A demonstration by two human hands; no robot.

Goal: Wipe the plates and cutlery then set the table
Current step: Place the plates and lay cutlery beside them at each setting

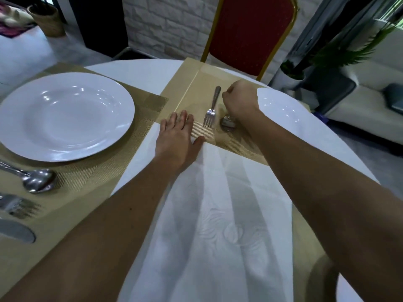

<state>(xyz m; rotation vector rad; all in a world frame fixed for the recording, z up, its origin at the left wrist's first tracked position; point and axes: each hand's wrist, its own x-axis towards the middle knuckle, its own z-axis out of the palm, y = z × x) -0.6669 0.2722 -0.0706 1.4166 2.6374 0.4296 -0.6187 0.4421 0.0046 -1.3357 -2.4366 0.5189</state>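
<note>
A steel fork (212, 107) lies on the far gold placemat (194, 83), tines toward me. Just right of it my right hand (239, 103) is closed around the handle of a spoon (227, 124), whose bowl rests on the mat. My left hand (181, 138) lies flat, fingers spread, on the mat's near left corner. A white plate (281, 110) sits on the same mat, partly hidden by my right arm. On the left placemat (91, 171) stand a second white plate (65, 115), a spoon (37, 180), a fork (17, 205) and a knife (16, 232).
The round table wears a white cloth (218, 214). A red chair with a gold frame (250, 33) stands behind the far mat. A woven basket (48, 20) sits at the back left; a potted plant (294, 73) and a sofa (370, 110) are at the right.
</note>
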